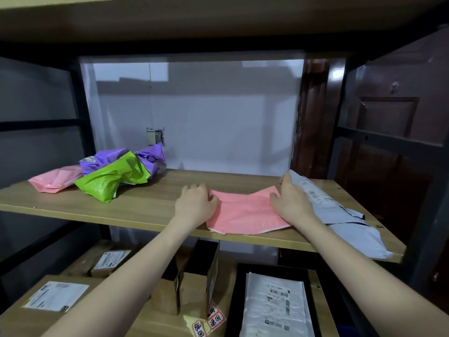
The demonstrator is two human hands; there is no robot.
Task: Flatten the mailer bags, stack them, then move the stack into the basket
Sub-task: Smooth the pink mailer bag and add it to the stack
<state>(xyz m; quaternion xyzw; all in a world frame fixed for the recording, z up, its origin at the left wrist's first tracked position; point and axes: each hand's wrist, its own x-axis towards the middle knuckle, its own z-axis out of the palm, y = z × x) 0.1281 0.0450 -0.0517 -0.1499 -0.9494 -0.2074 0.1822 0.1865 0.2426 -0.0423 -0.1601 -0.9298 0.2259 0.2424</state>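
The left hand curls its fingers onto the left edge of a pink mailer bag, and the right hand lies with fingers spread over its right side (whether they pinch it, I cannot tell). The bag lies near the front edge of the wooden shelf. A grey mailer bag lies just right; crumpled green, purple and pink bags sit far left.
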